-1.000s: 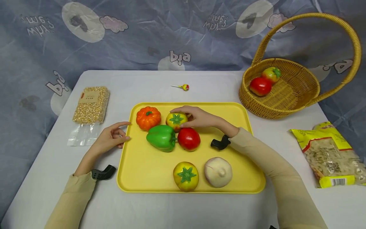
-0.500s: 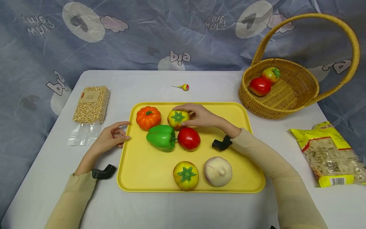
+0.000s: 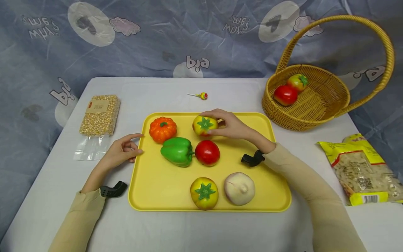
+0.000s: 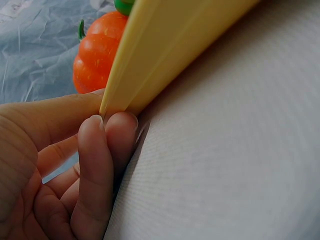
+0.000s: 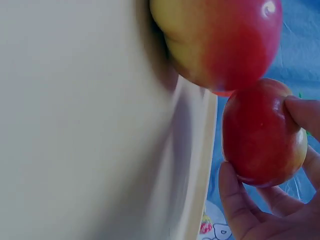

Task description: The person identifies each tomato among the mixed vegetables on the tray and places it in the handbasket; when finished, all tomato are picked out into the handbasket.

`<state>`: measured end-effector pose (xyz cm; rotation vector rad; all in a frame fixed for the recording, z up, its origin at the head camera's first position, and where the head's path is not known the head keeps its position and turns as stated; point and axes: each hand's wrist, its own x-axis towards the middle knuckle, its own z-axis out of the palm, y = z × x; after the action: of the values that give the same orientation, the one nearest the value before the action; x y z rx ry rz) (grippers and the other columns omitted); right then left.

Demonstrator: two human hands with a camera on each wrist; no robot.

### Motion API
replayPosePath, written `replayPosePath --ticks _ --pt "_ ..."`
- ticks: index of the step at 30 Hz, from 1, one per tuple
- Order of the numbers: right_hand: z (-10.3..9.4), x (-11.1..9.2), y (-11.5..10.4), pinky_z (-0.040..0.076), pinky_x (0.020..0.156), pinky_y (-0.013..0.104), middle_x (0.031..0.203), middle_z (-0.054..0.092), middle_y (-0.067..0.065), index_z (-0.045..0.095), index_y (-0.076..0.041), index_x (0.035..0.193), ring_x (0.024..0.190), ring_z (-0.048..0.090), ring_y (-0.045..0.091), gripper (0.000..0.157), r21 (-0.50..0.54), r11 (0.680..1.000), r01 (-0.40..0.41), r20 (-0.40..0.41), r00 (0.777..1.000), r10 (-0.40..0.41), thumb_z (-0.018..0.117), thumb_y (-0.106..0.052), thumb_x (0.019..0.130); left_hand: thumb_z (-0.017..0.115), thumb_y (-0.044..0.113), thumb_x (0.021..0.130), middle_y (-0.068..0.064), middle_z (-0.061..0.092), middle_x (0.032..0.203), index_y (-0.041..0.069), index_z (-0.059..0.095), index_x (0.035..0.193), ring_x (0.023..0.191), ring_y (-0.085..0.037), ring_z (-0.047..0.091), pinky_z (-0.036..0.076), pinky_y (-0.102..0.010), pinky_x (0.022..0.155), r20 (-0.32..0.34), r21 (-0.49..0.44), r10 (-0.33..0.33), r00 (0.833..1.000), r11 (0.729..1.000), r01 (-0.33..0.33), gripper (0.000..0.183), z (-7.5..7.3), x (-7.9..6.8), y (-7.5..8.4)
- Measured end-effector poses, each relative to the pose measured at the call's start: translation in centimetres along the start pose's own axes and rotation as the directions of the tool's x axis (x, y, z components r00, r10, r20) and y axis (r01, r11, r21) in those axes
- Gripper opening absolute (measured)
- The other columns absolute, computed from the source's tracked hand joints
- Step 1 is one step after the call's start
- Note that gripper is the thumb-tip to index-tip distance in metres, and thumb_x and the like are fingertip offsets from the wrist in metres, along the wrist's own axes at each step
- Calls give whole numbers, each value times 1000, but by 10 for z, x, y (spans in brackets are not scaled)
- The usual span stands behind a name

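Note:
My right hand (image 3: 231,124) grips a yellow-and-red tomato (image 3: 205,125) with a green star-shaped top, fingers on its far side and thumb on its near side. In the right wrist view this tomato (image 5: 262,132) hangs above the tray surface, its red underside showing. My left hand (image 3: 121,150) holds the left rim of the yellow tray (image 3: 151,196), fingertips on both sides of the rim in the left wrist view. On the tray lie an orange pumpkin (image 3: 162,130), a green bell pepper (image 3: 177,151), a red tomato (image 3: 207,153), another yellow tomato (image 3: 204,193) and a garlic bulb (image 3: 239,188).
A wicker basket (image 3: 274,112) with a tall handle stands at the back right, holding a red and a yellow-red tomato. A yellow bag (image 3: 362,171) lies at the right. Behind the tray is a lollipop (image 3: 203,95); a corn kernel pack (image 3: 100,115) lies at the left.
My right hand has moved to the right with the yellow-and-red tomato, lifting it away from the pepper and the red tomato. My left hand has stayed at the tray rim.

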<state>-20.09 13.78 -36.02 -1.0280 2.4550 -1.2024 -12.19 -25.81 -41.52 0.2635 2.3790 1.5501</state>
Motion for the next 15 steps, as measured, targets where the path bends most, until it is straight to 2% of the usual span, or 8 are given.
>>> replayPosePath --ticks 9,15 --pt "-19 -16 1 53 86 33 127 56 4 51 -20 134 108 52 14 55 -25 1000 -11 -60 998 9 71 -18 83 67 9 86 7 62 72 1 41 137 52 -5 58 52 -25 49 -11 17 -17 1000 1000 17 58 2 -2 2" --pt "-32 -27 1 52 84 21 130 54 5 51 -18 134 108 51 6 55 -35 999 -4 -111 994 1 71 -15 83 67 9 86 7 61 73 2 41 137 52 -5 56 51 -24 49 -6 3 -17 1000 1000 17 58 2 -1 6"
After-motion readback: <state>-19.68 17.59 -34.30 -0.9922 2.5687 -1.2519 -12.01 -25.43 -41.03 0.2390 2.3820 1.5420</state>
